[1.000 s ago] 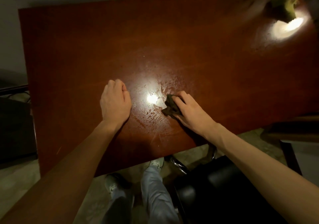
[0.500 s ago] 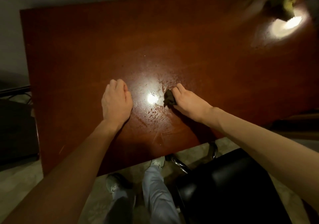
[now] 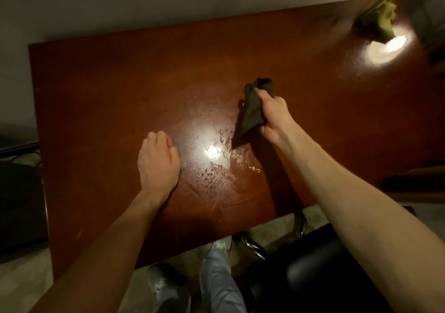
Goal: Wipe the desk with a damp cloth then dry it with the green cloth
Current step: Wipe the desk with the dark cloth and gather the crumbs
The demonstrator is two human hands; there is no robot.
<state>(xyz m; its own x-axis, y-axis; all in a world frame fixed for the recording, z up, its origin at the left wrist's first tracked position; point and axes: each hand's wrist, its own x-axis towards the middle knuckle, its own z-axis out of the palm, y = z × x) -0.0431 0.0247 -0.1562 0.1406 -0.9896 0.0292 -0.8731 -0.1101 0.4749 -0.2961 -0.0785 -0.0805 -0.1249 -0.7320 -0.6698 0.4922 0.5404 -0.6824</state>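
Observation:
A reddish-brown wooden desk (image 3: 120, 96) fills the view, with wet streaks shining around a light reflection near its middle. My right hand (image 3: 274, 117) grips a dark damp cloth (image 3: 252, 110), lifted off the desk so that one corner hangs down toward the wet patch. My left hand (image 3: 157, 161) rests palm down on the desk left of the wet patch, fingers loosely bent. A crumpled green cloth (image 3: 378, 18) lies at the desk's far right corner, apart from both hands.
A black chair (image 3: 313, 276) stands at the desk's near edge on the right. My legs and shoes (image 3: 216, 283) show below that edge. A wall runs behind the desk. Dark furniture (image 3: 19, 204) sits to the left.
My right hand has lifted the dark cloth off the desk and carried it further away from me; the cloth now hangs unfolded. My left hand has stayed in place.

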